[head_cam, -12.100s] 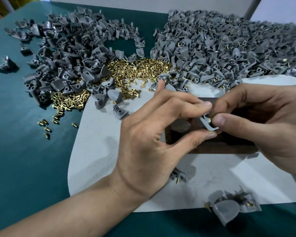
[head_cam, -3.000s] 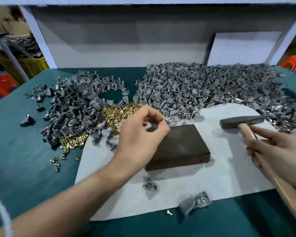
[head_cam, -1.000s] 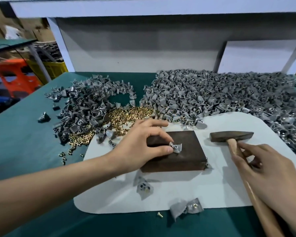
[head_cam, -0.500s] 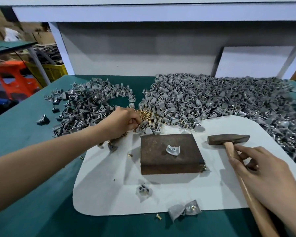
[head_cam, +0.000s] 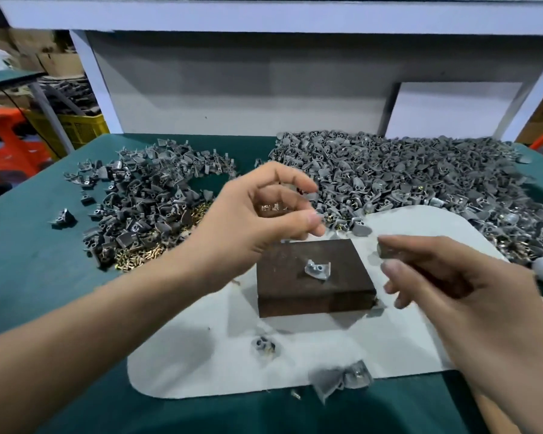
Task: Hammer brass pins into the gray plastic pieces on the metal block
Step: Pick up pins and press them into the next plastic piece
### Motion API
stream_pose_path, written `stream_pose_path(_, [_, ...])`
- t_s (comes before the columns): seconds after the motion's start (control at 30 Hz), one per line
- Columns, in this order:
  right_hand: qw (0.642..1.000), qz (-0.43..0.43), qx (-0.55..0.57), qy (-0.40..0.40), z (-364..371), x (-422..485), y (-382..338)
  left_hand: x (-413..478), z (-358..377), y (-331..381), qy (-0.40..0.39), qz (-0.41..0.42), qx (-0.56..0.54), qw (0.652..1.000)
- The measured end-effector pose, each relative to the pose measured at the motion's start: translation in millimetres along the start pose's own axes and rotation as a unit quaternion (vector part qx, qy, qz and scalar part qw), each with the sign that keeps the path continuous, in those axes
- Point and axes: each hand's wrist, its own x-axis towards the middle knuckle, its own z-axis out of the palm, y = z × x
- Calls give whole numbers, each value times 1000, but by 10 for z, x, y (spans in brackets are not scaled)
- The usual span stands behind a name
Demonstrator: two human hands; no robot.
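Left hand (head_cam: 264, 220): it has come back from the brass pins (head_cam: 138, 255) and now hangs over the back left corner of the metal block (head_cam: 282, 277). Thumb and first finger are close together. They may hold one pin, but the blur hides it.
Right hand (head_cam: 452, 296): wrapped round the hammer (head_cam: 385, 250), which has moved closer to the block's right edge.
Gray plastic piece (head_cam: 318, 269): lies alone near the middle of the block's top.
What it means: the pin likely goes into the piece next, then the hammer hits it.
Room: the block sits in the middle of the white mat (head_cam: 201, 355), with bare mat to its left.
Edges: the gray pile (head_cam: 420, 177) crowds the mat's back edge, and loose pieces (head_cam: 339, 379) lie at its front edge.
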Motion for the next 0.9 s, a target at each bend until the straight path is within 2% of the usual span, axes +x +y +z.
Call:
stream_pose_path(0.1, [989, 38, 138, -29, 211, 127, -228, -22, 176, -15, -10, -16, -125, 992])
stream_pose_path(0.27, [982, 71, 170, -48, 336, 278, -300, 0, 195, -119, 29, -38, -202, 978])
stream_pose_path(0.4, [980, 86, 175, -31, 378, 307, -275, 51, 186, -143, 35, -73, -217, 973])
stream_pose_path(0.67, [982, 63, 174, -38, 406, 279, -188, 72, 155, -156, -10, -140, -204, 969])
stream_pose_path(0.73, [985, 70, 152, -35, 410, 247, -124, 34, 116, -181, 9, -111, -129, 985])
stream_pose_path(0.8, [989, 88, 114, -40, 427, 205, -32, -40, 41, -252, 33, -42, 83, 995])
stream_pose_path(0.87, [994, 88, 28, -60, 447, 169, 60, -146, 11, -348, 27, -10, 260, 965])
stream_pose_path(0.9, [994, 83, -15, -69, 451, 159, 96, -196, 24, -388, 23, -11, 305, 952])
